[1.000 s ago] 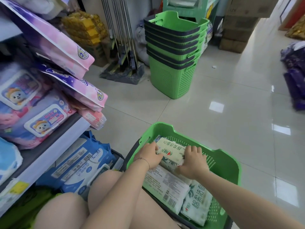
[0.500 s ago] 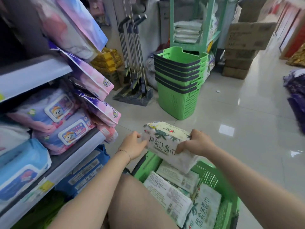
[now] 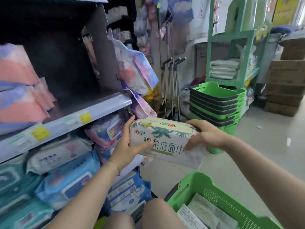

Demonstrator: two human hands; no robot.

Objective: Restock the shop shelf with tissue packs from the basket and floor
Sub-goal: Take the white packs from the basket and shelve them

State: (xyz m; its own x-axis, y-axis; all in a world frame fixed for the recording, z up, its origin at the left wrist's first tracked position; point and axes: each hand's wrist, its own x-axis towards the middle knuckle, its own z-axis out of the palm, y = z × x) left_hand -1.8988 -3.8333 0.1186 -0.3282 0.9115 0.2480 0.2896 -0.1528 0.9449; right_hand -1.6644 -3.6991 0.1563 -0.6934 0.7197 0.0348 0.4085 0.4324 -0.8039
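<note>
While the green basket sits near right holding flat packs, the left hand and right hand clasp one tissue pack above it, thumbs and fingers pinching its ends, beside the shelf edge at left; stacked baskets stand beyond.

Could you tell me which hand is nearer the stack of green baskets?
Right. The right hand grips the tissue pack at the end toward the basket stack; the left hand holds the opposite end, by the shelf.

Bright daylight, motion blur, wide-angle warp
</note>
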